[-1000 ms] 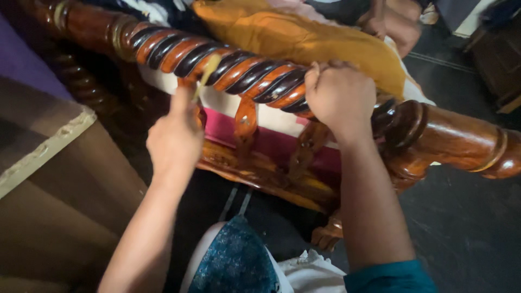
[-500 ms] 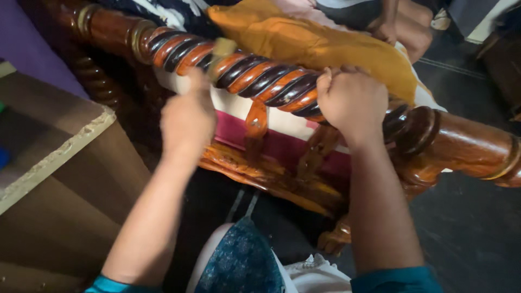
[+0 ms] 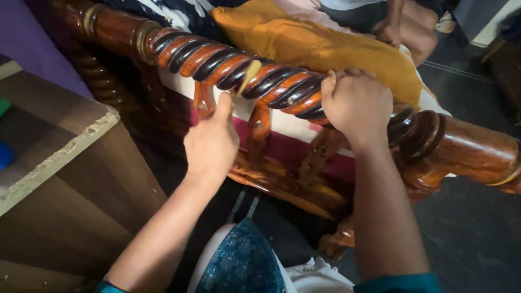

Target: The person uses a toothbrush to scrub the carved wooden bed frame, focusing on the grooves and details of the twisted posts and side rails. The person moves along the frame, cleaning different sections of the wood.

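Twisted rail [image 3: 271, 81] — right hand [image 3: 355, 106] grips it, left hand [image 3: 211, 144] pinches cloth strip [image 3: 248, 73].

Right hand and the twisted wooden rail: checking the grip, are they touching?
Touching. The head view shows the right hand clenched over the twisted wooden rail, fingers wrapped on top.
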